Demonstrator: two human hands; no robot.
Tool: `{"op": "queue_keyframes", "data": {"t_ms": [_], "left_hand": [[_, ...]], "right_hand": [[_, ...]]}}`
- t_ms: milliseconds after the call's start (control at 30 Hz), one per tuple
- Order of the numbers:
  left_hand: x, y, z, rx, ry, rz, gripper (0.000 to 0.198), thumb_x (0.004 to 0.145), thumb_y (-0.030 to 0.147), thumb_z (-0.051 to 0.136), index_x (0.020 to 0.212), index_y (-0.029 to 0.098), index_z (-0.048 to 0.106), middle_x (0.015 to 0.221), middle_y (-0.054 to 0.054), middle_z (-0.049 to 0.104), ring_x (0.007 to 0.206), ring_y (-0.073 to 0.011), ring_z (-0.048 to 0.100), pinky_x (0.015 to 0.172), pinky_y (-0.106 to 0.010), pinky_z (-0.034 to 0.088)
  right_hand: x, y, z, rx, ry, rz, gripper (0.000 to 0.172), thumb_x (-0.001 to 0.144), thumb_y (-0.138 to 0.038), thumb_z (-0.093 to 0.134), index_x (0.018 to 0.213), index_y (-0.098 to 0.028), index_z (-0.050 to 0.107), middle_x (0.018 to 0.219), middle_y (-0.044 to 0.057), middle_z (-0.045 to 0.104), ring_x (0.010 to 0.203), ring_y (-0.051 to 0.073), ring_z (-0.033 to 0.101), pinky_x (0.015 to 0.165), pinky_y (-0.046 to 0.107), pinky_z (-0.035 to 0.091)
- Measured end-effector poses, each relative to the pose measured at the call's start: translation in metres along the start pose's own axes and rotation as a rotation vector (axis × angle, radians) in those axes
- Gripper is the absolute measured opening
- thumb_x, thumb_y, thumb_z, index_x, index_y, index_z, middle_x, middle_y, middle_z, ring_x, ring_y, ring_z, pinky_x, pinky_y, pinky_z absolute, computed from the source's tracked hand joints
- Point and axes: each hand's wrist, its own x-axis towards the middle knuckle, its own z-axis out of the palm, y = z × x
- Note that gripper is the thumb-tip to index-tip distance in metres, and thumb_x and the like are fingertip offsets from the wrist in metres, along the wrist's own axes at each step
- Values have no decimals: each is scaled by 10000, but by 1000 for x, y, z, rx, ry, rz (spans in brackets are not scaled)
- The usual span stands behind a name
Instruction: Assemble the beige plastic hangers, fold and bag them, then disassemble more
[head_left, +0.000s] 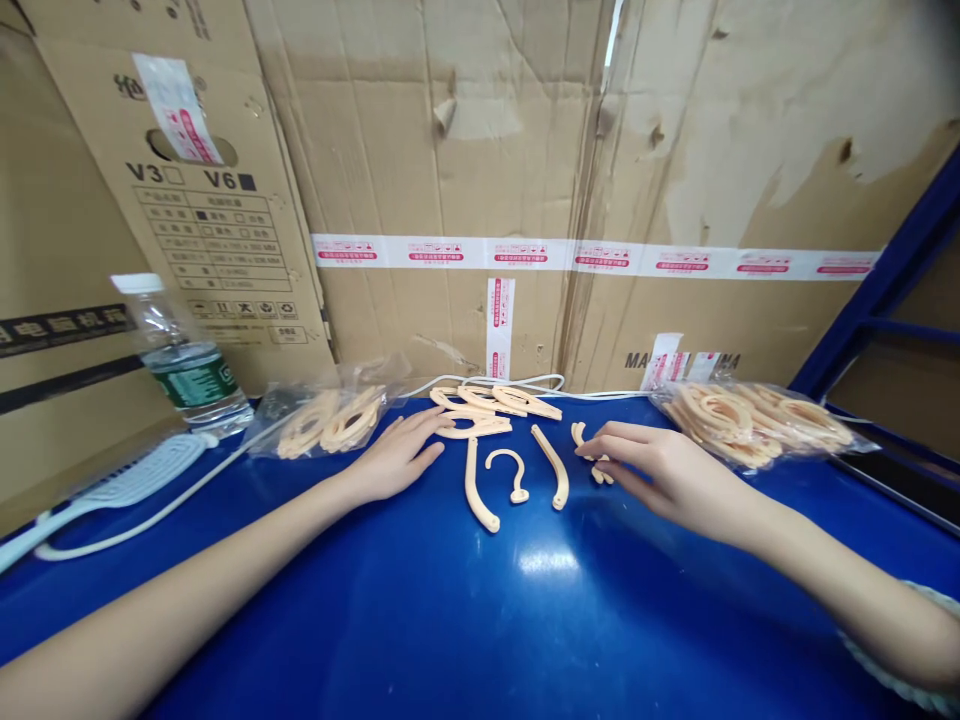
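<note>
My left hand [397, 455] rests with fingers spread at the left edge of several cream oval plastic pieces [469, 425]. Fingers bent, my right hand [660, 470] reaches over a few small cream pieces [602, 474]; whether it grips one is hidden. Between my hands, a curved cream arm piece [477, 490], a cream hook [516, 478] and a second curved arm piece [553, 468] lie apart on the blue table [480, 620].
Clear bags of cream parts lie at left [330, 420] and right [750, 420]. A water bottle [191, 370], a pale blue hairbrush [142, 470] and a white cable [165, 520] are at left. Cardboard [450, 180] stands behind the table.
</note>
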Motion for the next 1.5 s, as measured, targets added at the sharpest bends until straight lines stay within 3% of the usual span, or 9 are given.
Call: {"op": "queue_keyframes", "data": {"t_ms": [167, 533, 733, 867, 1000, 1067, 1167, 1333, 1500], "left_hand": [[-1, 2, 1, 39, -50, -28, 440, 952, 291, 360, 1382, 260, 448, 1515, -83, 417, 1402, -296, 351, 1117, -616, 250], [-1, 13, -8, 58, 55, 98, 207, 968, 317, 418, 950, 191, 582, 998, -58, 611, 949, -230, 607, 859, -401, 506], [-3, 24, -10, 103, 214, 85, 184, 965, 274, 414, 1041, 149, 525, 1155, -146, 534, 985, -287, 630, 864, -492, 515], [-11, 51, -14, 111, 299, 138, 178, 972, 240, 429, 1112, 143, 483, 1220, -174, 510, 1102, -319, 596, 904, -522, 510], [-28, 92, -13, 99, 315, 278, 180, 964, 227, 474, 1133, 164, 484, 1311, -174, 503, 1185, -312, 562, 953, -489, 506], [-36, 108, -11, 104, 321, 412, 168, 956, 219, 495, 1114, 160, 504, 1307, -191, 534, 1166, -318, 580, 940, -484, 517], [-43, 117, -6, 38, 309, 501, 267, 957, 241, 517, 1206, 189, 435, 1313, -183, 561, 1204, -303, 570, 957, -479, 510], [-44, 113, 2, -38, 322, 318, 601, 860, 300, 638, 1327, 198, 274, 1272, -202, 593, 1145, -342, 605, 927, -548, 509], [-45, 109, 6, 12, 202, 211, 498, 836, 219, 571, 1276, 172, 343, 1175, -192, 626, 1041, -327, 643, 847, -516, 549]], "right_hand": [[2, -15, 7, -22, 23, -42, 279, 979, -167, 388, 1145, -173, 612, 994, 101, 646, 898, 218, 632, 752, 333, 502], [5, -19, 12, 11, -27, -51, 282, 967, -170, 400, 1139, -189, 623, 1014, 105, 678, 902, 223, 636, 745, 328, 502], [5, -20, 10, 82, -19, -4, 266, 965, -185, 415, 1116, -195, 634, 1031, 106, 668, 929, 225, 626, 789, 349, 492], [7, -24, 18, 386, 66, 165, 286, 942, -277, 499, 1208, -197, 567, 944, 78, 660, 809, 191, 624, 706, 331, 511], [10, -36, 26, 1182, 34, 460, 617, 874, -477, 616, 1378, -219, 371, 965, 74, 638, 684, 162, 652, 448, 229, 477], [11, -41, 27, 1432, 3, 549, 609, 840, -510, 658, 1312, -198, 434, 846, 46, 644, 592, 144, 650, 381, 186, 439], [12, -44, 27, 1468, 10, 573, 460, 820, -481, 702, 1105, -150, 560, 633, -9, 617, 469, 112, 612, 360, 156, 433], [13, -36, 27, 1431, 158, 594, 387, 798, -457, 739, 964, -130, 614, 648, 4, 645, 447, 81, 593, 386, 149, 458], [12, -23, 22, 1433, 234, 626, 386, 767, -419, 778, 994, -139, 643, 709, 12, 655, 496, 78, 592, 416, 158, 475]]}}
